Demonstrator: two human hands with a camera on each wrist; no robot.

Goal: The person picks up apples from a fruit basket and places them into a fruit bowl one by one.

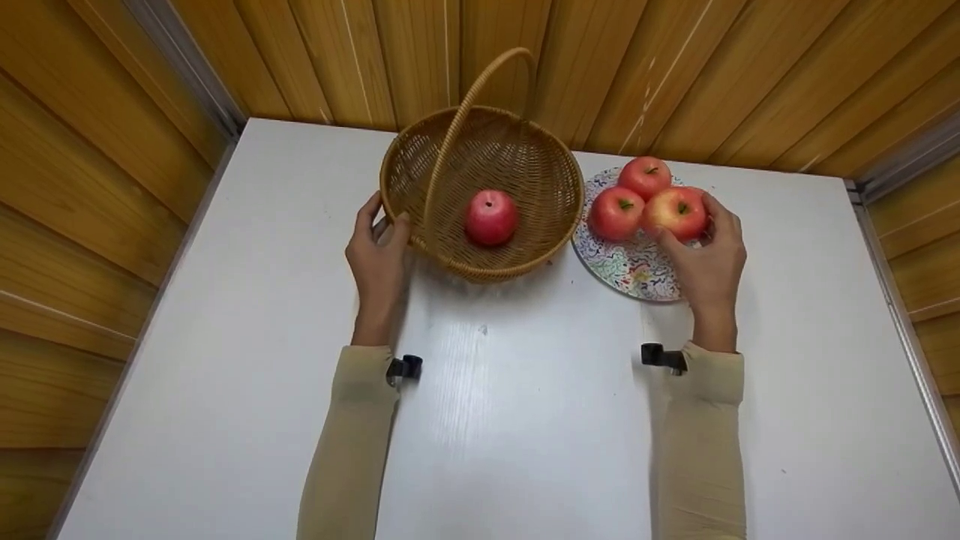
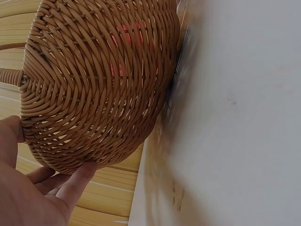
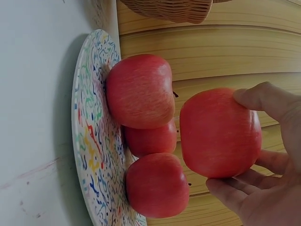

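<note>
A brown wicker basket (image 1: 416,244) with an arched handle stands at the back middle of the white table, one red apple (image 1: 491,217) inside it. My left hand (image 1: 377,259) holds the basket's left rim, thumb at the edge and fingers against the outer weave (image 2: 99,89). Over a colourful patterned plate (image 1: 630,274), my right hand (image 1: 712,262) grips a red apple (image 3: 221,134) between thumb and fingers. That apple is raised clear of the plate. Three more apples, one of them the large apple (image 3: 141,92), sit on the plate in the right wrist view.
The white table (image 1: 517,420) extends toward me. Wood-patterned panels (image 1: 600,67) rise behind the table and along both sides. The basket and plate stand side by side, almost touching, with the basket handle (image 1: 465,105) arching above its rim.
</note>
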